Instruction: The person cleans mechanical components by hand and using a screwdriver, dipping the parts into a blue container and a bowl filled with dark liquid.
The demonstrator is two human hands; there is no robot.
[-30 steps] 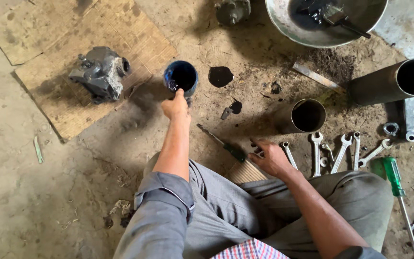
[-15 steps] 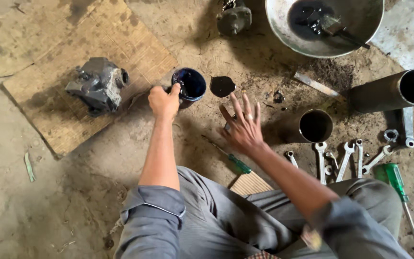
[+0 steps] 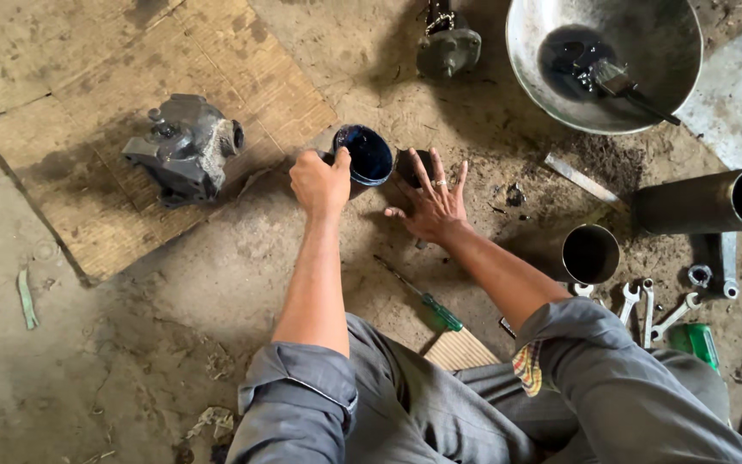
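Observation:
My left hand (image 3: 319, 182) grips the rim of a dark blue oily cup (image 3: 364, 155) standing on the dirt floor. My right hand (image 3: 434, 204) is spread flat with fingers apart just right of the cup, reaching over a small round black part (image 3: 407, 163) that it partly hides. A ring shows on one finger. A grey cast metal housing (image 3: 186, 146) rests on a brown cardboard sheet (image 3: 88, 202) to the left of my left hand.
A steel bowl (image 3: 663, 77) with black oil and a brush sits top right. Two metal cylinders (image 3: 591, 253) (image 3: 710, 200), several spanners (image 3: 650, 309), a green-handled screwdriver (image 3: 427, 301) and a second metal part (image 3: 448, 47) lie around. My knees fill the bottom.
My right hand left the spanners, swung up and left, and now lies spread by the black round part. My left hand kept its hold on the cup and shifted it slightly.

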